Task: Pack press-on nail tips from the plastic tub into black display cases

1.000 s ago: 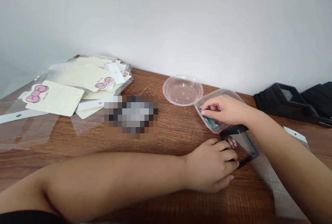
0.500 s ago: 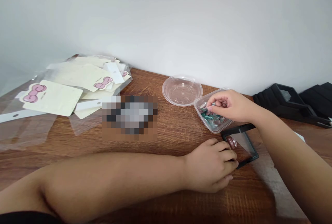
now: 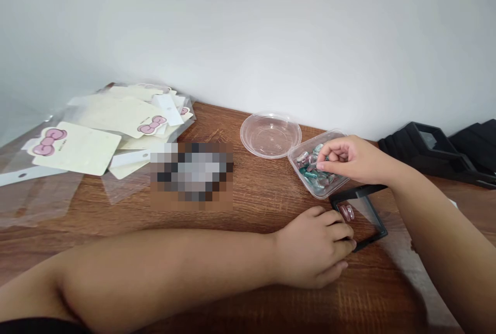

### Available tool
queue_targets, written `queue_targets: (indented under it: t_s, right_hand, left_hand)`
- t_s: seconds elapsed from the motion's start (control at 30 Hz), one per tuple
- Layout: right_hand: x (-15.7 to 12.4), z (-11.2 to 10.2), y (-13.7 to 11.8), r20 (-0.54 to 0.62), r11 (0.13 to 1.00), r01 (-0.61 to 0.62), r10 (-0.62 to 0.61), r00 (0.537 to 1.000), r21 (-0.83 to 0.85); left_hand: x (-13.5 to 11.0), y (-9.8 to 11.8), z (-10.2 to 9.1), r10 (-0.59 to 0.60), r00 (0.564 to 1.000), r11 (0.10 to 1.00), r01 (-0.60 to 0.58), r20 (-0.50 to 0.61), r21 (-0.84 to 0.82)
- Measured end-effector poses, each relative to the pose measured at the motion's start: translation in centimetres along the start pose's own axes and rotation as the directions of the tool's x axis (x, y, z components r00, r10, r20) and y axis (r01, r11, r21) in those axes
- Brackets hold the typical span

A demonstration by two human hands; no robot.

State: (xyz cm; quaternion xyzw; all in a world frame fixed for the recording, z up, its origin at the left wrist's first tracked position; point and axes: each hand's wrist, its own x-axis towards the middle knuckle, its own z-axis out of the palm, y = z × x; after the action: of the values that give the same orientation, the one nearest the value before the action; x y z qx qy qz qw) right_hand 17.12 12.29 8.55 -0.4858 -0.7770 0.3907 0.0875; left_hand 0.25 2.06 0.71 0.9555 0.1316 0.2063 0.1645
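My left hand [image 3: 315,247] lies on the table with its fingers curled over the left edge of a black-rimmed frame [image 3: 382,233] with a clear film window. A few pinkish, glossy press-on nails [image 3: 347,213] show in that frame beside my fingertips. My right hand [image 3: 346,157] is above a clear rectangular plastic tub [image 3: 315,193], thumb and fingertips pinched together. Whether a small piece sits in the pinch cannot be made out. Several glossy teal and clear press-on nails [image 3: 310,175] lie loose in the tub, partly hidden by my right hand.
A round clear plastic lid [image 3: 270,135] lies beside the tub. On the left are piled cream cards [image 3: 79,148] with pink bows, in clear bags. A pixelated dark object [image 3: 196,171] lies mid-table. Black frames [image 3: 430,150] stand at the right, against the wall [image 3: 248,34].
My right hand has shifted slightly right over the tub, uncovering more of the nails. My left hand stays at the frame. The view has moved a little.
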Motion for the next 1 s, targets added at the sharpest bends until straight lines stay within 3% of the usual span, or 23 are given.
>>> queue_targets:
  t_s: [0.27, 0.5, 0.7, 0.77, 0.83, 1.0]
  right_hand:
    - [-0.8, -0.4, -0.2, -0.030, 0.969, 0.133, -0.130, 0.991, 0.210]
    - [-2.2, -0.7, -1.2, -0.085, 0.939, 0.195, -0.178, 0.980, 0.282]
    - [-4.6, -0.8, -2.2, -0.236, 0.874, 0.265, -0.180, 0.955, 0.407]
    - [-5.8, -0.8, -2.6, -0.287, 0.851, 0.294, -0.179, 0.941, 0.435]
    - [-6.9, -0.7, -2.8, -0.334, 0.815, 0.320, -0.167, 0.928, 0.484]
    - [-8.5, 0.6, -2.4, -0.395, 0.698, 0.370, -0.134, 0.909, 0.613]
  left_hand:
    - [0.0, 0.0, 0.0, -0.002, 1.000, 1.000, 0.002, -0.010, 0.003]
    - [0.0, 0.0, 0.1, 0.001, 1.000, 1.000, -0.001, -0.010, 0.010]
    - [-0.2, -0.1, 0.1, 0.003, 1.000, 1.000, -0.003, -0.016, 0.003]
    - [-0.2, -0.1, 0.1, 0.006, 0.997, 0.999, -0.009, -0.073, -0.033]
    - [-0.1, -0.1, -0.2, 0.024, 0.979, 0.994, -0.044, -0.200, -0.095]
    - [0.6, 0.0, -1.7, 0.068, 0.828, 0.939, -0.241, -0.556, -0.244]
